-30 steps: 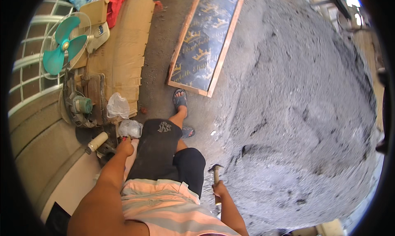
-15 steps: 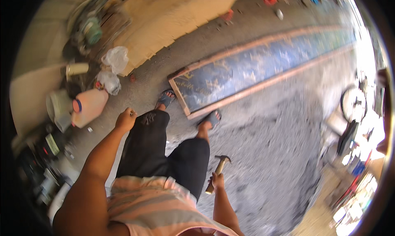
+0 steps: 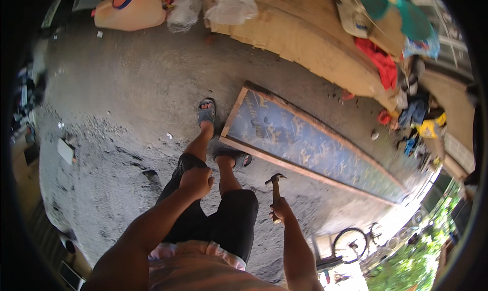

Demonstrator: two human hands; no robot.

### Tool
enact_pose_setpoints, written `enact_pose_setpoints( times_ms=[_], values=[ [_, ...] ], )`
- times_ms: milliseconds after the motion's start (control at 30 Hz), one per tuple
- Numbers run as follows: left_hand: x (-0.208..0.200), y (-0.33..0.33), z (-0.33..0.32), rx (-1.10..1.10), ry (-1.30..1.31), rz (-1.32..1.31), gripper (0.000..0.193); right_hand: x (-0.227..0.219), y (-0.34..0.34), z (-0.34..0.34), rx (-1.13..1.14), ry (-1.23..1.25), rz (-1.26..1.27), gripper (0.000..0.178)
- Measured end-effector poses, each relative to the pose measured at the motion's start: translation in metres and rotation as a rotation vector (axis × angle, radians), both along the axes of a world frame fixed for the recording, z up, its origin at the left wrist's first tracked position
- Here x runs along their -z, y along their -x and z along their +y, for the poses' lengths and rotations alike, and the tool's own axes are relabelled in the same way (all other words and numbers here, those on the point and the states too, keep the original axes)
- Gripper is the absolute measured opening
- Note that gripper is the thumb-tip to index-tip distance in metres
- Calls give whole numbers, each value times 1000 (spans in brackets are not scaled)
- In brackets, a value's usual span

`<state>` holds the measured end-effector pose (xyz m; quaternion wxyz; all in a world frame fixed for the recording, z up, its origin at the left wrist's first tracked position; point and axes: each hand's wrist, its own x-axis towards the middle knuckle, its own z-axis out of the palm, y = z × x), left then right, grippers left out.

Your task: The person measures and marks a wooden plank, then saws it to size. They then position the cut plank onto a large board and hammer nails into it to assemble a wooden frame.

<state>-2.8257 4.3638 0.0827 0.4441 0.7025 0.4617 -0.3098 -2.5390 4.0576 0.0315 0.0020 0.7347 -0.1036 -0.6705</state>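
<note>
My right hand (image 3: 281, 208) is wrapped round the wooden handle of a claw hammer (image 3: 276, 190), its metal head pointing up and away from me. My left hand (image 3: 196, 183) is closed in front of my left knee; whatever may be inside it is hidden. Ahead and to the right, a long blue panel (image 3: 284, 126) with gold marks lies on the ground inside a wooden frame (image 3: 284, 164). The near end of that frame is close to my sandalled feet. Both hands are apart from the panel.
A cardboard-topped platform (image 3: 300, 62) runs along the far side, with plastic bags (image 3: 231, 7) and a red cloth (image 3: 377, 62) on it. A pinkish jug (image 3: 137, 11) stands far left. Rough ground (image 3: 107, 184) spreads to my left, and a bicycle wheel (image 3: 351, 244) shows at right.
My body and view have turned to the right, and my feet have changed position in a step. My left hand has come inward over my leg. The hammer stays in my right hand.
</note>
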Motion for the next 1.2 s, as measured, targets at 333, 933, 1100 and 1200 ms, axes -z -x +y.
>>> enact_pose_setpoints(
  times_ms=[333, 933, 1100, 1200],
  values=[
    [23, 98, 61, -479, -159, 78, 24, 64, -77, 206, -517, 138, -137, 34],
    [186, -32, 116, -787, -271, -178, 40, 237, -204, 367, -1046, -223, -198, 44],
    [338, -127, 158, -643, 60, 21, 45, 273, -207, 369, -1159, -286, -198, 42],
    [427, -150, 143, -403, -62, 117, 51, 294, -214, 354, -1111, -286, -165, 42]
  ],
)
